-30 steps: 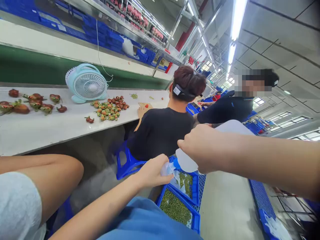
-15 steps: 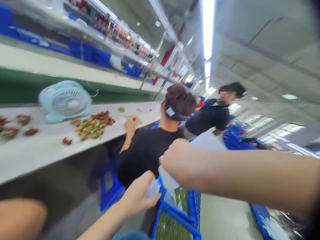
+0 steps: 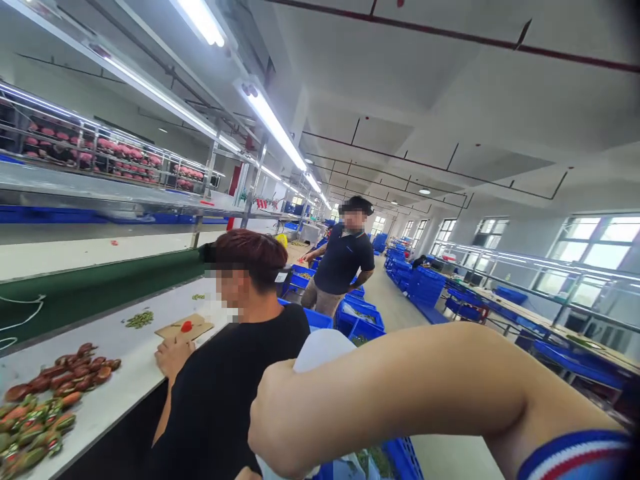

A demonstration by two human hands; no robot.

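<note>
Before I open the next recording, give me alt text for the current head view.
The wearer's right hand grips a white container near a co-worker in black. The co-worker's hand is at a tan board on a white table bearing brown pieces and green-orange pieces; another person stands farther back.

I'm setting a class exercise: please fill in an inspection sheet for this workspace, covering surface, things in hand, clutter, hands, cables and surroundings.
Surface: white tabletop, partly covered.
Things in hand: white container, partly hidden by the forearm.
Clutter: brown-red pile, green-and-orange pile and small green bits on the tabletop.
Hands: right hand grips the container; left hand barely shows at the bottom edge, grip unclear.
Cables: white cable by the green panel.
Surroundings: black-shirted co-worker at the tabletop; another co-worker standing near blue crates.
</note>
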